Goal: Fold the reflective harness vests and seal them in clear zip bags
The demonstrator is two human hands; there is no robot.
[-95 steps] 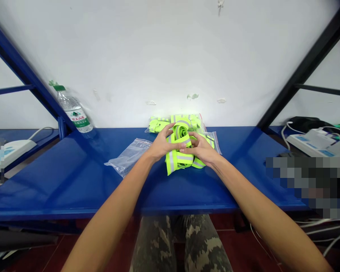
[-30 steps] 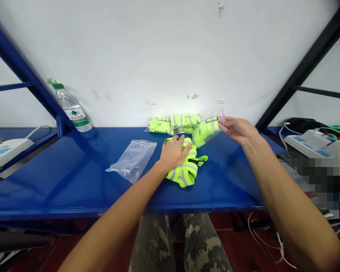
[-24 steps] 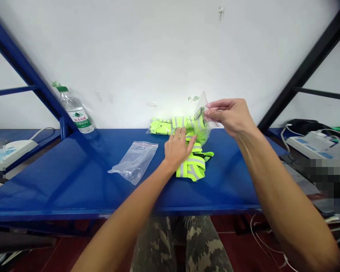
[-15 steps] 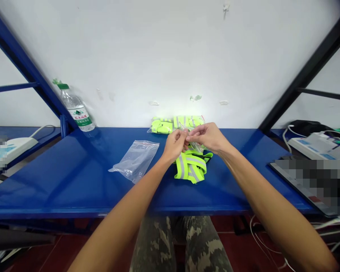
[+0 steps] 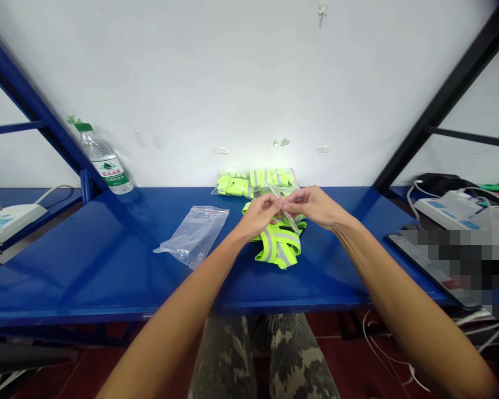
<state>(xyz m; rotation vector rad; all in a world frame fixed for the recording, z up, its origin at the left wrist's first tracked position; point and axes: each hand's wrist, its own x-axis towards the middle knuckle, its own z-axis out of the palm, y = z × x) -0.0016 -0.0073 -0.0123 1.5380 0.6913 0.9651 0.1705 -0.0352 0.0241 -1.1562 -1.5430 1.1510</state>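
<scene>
My left hand (image 5: 261,214) and my right hand (image 5: 311,206) meet over the middle of the blue table, fingertips pinched together on a clear plastic bag (image 5: 290,220). Beneath them lies a loose reflective vest (image 5: 278,248), yellow-green straps with grey bands, partly covered by my hands and the bag. Against the wall behind rest packed reflective vests (image 5: 234,184) in clear bags. To the left of my left hand, another clear plastic bag (image 5: 194,234) lies flat on the table and looks empty.
A water bottle (image 5: 110,166) with a green cap stands at the back left by the blue frame. On the right are a dark flat device (image 5: 424,266), a white power strip (image 5: 444,208) and cables. The blue table's front edge (image 5: 274,306) runs above my knees.
The view has shifted slightly to the right. My hands have come a little lower and nearer each other, still pinching the clear bag, which now hangs more visibly over the vest.
</scene>
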